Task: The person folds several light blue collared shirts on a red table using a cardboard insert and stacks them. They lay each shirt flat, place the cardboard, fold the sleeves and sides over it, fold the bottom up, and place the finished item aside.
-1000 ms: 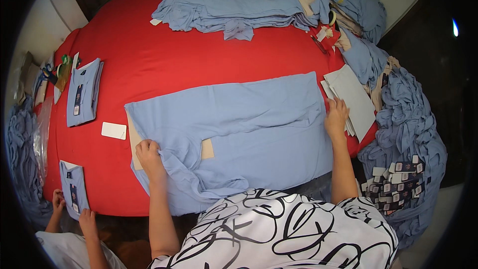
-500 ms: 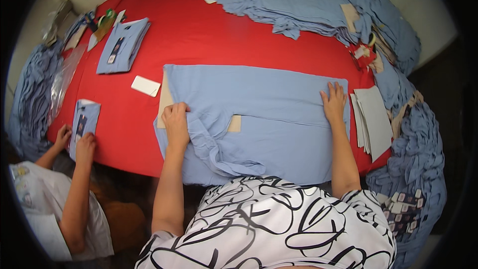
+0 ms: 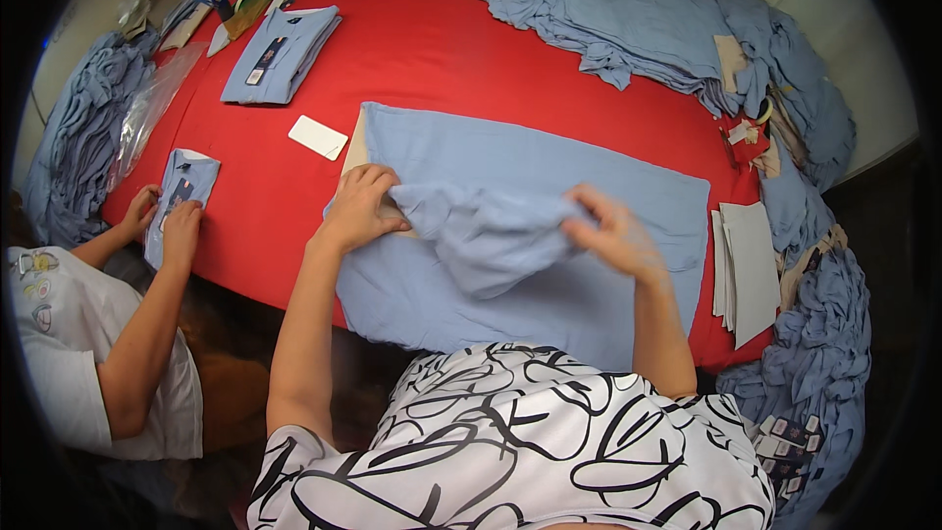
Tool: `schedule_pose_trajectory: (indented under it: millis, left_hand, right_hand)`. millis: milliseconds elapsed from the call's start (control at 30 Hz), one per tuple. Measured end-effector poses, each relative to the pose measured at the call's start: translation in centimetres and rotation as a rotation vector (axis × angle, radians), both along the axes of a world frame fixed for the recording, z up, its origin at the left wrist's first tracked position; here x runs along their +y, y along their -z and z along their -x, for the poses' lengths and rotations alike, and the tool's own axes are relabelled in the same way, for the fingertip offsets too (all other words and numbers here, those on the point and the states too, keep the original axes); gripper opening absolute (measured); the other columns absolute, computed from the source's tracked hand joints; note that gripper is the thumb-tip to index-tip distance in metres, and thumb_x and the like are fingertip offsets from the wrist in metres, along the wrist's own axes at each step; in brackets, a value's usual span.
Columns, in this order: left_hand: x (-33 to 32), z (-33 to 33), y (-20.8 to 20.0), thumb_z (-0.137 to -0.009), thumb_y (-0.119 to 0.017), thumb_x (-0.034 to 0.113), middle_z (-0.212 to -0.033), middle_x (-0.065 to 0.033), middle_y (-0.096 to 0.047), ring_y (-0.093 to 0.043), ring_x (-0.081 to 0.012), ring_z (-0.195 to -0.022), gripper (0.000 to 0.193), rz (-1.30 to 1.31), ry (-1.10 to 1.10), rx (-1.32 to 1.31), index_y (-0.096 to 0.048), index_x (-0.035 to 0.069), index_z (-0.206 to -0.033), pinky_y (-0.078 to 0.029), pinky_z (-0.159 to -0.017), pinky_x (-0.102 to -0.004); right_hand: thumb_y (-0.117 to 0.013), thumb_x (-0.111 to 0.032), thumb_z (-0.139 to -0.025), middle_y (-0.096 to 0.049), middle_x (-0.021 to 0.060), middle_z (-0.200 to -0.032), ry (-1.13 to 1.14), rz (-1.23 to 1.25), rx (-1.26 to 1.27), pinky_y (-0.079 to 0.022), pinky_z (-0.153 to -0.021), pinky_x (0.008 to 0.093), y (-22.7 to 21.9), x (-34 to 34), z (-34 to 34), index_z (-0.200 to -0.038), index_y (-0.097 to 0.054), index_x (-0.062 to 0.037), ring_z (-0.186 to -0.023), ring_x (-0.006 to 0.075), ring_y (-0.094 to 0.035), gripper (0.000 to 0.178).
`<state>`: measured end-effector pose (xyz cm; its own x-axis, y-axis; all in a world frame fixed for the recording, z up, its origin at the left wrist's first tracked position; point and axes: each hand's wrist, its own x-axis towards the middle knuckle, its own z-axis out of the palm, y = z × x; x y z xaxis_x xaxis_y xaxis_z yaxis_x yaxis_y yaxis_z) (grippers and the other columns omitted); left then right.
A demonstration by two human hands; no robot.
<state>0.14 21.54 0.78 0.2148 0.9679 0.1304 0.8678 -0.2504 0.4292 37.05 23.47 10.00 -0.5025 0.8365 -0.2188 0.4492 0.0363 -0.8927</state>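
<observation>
Nearest, the front edge of the pale blue garment (image 3: 549, 152) meets the person's patterned shirt (image 3: 530, 432), so the garment is directly before the body, under and between the two hands. Its long axis runs left to right across the desk (image 3: 412, 39), slanting slightly so that the right end sits closer to the person than the left. The left hand (image 3: 365, 208) is at the left end, curled over the edge beside a beige board (image 3: 355, 145); I cannot tell whether its fingers are closed on cloth. The right hand (image 3: 616, 236), blurred, is narrow, with thumb and fingers pinched on the right end of a loose bunched section (image 3: 491, 236) that stands off the flat cloth and stretches from one hand to the other, roughly along the same axis. The right hand is therefore nearer the bunch's free end, and the left nearer the board. To the right lie pale sheets (image 3: 748, 270), just beside the garment; to the left, a co-worker's hands (image 3: 182, 221) touch a small folded garment (image 3: 191, 177). Farther out are a white card (image 3: 317, 136), then a folded blue stack (image 3: 285, 49), and at the far right a broad pile of blue garments (image 3: 608, 15).
</observation>
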Motion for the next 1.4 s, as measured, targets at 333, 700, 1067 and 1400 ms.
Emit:
schedule_pose_trajectory:
  millis: [333,700,1067,1400]
  left_hand:
    - [0.4,-0.5,-0.5,-0.058,-0.091,0.034,-0.13,-0.0097,-0.052,-0.039,-0.0318,-0.129,0.09,-0.031,-0.061,0.062,-0.051,0.012,-0.136,-0.029,-0.114,-0.0467]
    - [-0.2,-0.1,0.5,-0.059,-0.09,0.04,-0.129,-0.0063,-0.053,-0.045,-0.0296,-0.122,0.078,0.053,-0.149,0.063,-0.058,0.011,-0.125,-0.036,-0.104,-0.0441]
    - [2.4,4.4,-1.2,-0.092,-0.059,0.051,-0.135,-0.0165,-0.056,-0.047,-0.0296,-0.129,0.062,0.621,-0.221,-0.708,-0.058,0.005,-0.133,-0.031,-0.113,-0.0379]
    - [1.8,-1.1,2.4,-0.083,-0.073,0.016,-0.11,-0.0148,-0.065,-0.055,-0.0372,-0.104,0.035,-0.145,-0.313,0.03,-0.062,-0.001,-0.112,-0.046,-0.091,-0.0432]
  right_hand:
    - [-0.071,-0.018,-0.086,-0.06,0.0137,-0.111,0.439,-0.591,-0.452,-0.049,-0.084,0.0355,11.5,4.5,-4.9,-0.121,-0.06,-0.0049,-0.092,0.026,-0.06,0.038]
    - [-0.078,-0.026,-0.077,-0.058,0.0142,-0.103,-0.628,-0.537,0.042,-0.047,-0.085,0.0443,8.7,-10.2,9.8,-0.116,-0.064,-0.0061,-0.097,0.0337,-0.057,0.046]
    - [-0.056,-0.009,-0.089,-0.065,0.0121,-0.088,-0.211,-0.222,0.016,-0.051,-0.077,0.038,3.6,3.3,14.0,-0.089,-0.064,-0.0051,-0.083,0.0266,-0.064,0.009]
    - [-0.07,-0.016,-0.082,-0.054,0.0163,-0.103,0.387,-0.736,-0.512,-0.039,-0.091,0.0446,7.9,-10.3,-4.9,-0.104,-0.058,-0.0039,-0.103,0.0373,-0.05,0.028]
